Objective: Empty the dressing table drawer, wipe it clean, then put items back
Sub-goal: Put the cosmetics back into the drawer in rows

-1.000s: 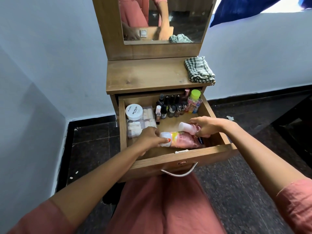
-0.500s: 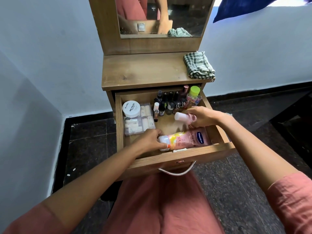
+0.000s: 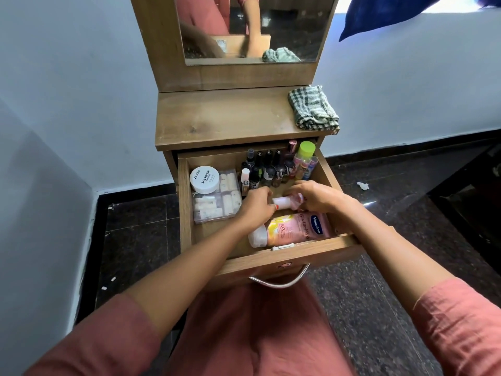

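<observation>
Inside the open drawer (image 3: pixel 187 202) of the dressing table (image 3: pixel 217 118), both hands meet over the middle of the floor. Left hand (image 3: pixel 256 206) is curled with fingers bent at the white cap end of a small pink bottle (image 3: pixel 287 201); right hand (image 3: pixel 315 195) is closed around the bottle's other end. Bottle lies roughly level between the two hands, held above the drawer floor. Whether the left hand grips the cap or only touches it cannot be told.

Against the drawer's front wall, toward the right corner: a pink lotion bottle (image 3: pixel 295 229) on its side, white cap pointing left, apart from both hands.

Left half of drawer: clear plastic box (image 3: pixel 217 204) of small white items; a round white jar (image 3: pixel 204 179) sits on its rear part.

Back wall, centre to right corner: cluster of small dark nail-polish bottles (image 3: pixel 267 169), upright, with a green-capped bottle (image 3: pixel 305 151) at the right corner.

On the tabletop's right edge: folded checked cloth (image 3: pixel 313 108). Drawer's metal handle (image 3: pixel 279 280) hangs at the front.
</observation>
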`<state>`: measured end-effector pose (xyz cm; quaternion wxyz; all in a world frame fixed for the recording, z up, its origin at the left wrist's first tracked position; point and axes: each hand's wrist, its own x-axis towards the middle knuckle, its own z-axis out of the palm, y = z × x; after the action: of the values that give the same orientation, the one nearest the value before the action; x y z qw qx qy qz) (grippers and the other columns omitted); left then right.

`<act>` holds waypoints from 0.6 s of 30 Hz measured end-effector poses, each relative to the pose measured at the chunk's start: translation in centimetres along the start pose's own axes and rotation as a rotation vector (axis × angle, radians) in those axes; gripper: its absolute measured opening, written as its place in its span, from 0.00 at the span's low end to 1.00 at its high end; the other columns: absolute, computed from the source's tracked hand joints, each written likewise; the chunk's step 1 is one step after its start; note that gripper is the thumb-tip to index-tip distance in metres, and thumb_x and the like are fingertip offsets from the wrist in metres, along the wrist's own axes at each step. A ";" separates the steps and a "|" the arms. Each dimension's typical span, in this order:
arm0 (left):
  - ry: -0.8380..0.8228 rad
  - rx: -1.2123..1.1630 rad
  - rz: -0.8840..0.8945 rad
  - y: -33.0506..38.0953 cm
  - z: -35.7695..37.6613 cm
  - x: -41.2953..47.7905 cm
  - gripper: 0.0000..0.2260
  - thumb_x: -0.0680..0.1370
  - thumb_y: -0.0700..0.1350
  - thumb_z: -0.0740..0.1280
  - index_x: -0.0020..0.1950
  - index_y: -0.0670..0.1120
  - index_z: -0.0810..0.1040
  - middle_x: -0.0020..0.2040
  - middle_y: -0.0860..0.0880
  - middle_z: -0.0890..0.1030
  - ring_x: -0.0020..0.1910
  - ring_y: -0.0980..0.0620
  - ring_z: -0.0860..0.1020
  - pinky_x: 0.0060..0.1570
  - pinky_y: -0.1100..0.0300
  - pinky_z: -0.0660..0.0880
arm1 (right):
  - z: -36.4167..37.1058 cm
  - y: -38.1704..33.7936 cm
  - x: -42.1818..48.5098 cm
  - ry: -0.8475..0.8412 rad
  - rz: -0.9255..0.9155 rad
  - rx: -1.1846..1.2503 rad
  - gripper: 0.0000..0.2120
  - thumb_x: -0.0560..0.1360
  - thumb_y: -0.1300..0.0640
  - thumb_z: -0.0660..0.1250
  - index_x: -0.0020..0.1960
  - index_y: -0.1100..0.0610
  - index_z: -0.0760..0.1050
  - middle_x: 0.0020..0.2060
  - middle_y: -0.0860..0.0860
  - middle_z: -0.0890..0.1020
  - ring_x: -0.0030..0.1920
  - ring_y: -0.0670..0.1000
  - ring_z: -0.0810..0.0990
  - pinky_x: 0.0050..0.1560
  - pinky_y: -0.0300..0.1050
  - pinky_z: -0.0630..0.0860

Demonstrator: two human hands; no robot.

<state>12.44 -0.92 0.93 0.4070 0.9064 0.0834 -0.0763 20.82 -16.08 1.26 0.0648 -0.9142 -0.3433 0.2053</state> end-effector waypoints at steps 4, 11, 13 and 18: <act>-0.006 0.078 -0.003 0.4 0.9 0.7 0.12 0.76 0.39 0.65 0.57 0.37 0.75 0.55 0.39 0.79 0.54 0.42 0.77 0.53 0.50 0.75 | -0.1 0.6 0.0 0.007 -0.009 0.009 0.26 0.70 0.69 0.66 0.67 0.60 0.69 0.64 0.58 0.74 0.65 0.55 0.72 0.66 0.49 0.70; -0.001 0.085 -0.014 0.2 1.3 0.8 0.08 0.75 0.38 0.66 0.52 0.37 0.76 0.51 0.38 0.80 0.50 0.42 0.78 0.46 0.52 0.74 | -0.8 1.5 -0.2 0.051 0.027 0.024 0.22 0.70 0.66 0.68 0.64 0.61 0.72 0.61 0.58 0.78 0.60 0.55 0.77 0.60 0.45 0.73; -0.005 0.091 -0.017 0.2 1.3 0.8 0.08 0.74 0.38 0.66 0.52 0.37 0.76 0.51 0.38 0.80 0.49 0.42 0.78 0.46 0.52 0.74 | -0.9 1.4 -0.1 0.043 0.040 0.006 0.21 0.70 0.65 0.68 0.63 0.62 0.73 0.60 0.58 0.78 0.60 0.55 0.77 0.61 0.47 0.74; -0.011 0.077 -0.027 0.2 1.3 0.7 0.10 0.75 0.39 0.67 0.55 0.37 0.77 0.53 0.39 0.80 0.51 0.43 0.78 0.50 0.51 0.75 | -1.1 1.1 -0.5 0.075 0.075 0.036 0.21 0.71 0.69 0.66 0.63 0.63 0.72 0.60 0.59 0.78 0.60 0.56 0.77 0.59 0.44 0.73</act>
<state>13.06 -1.95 0.05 0.3711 0.9198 0.0901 -0.0901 21.57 -17.24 2.15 0.0863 -0.9322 -0.3023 0.1792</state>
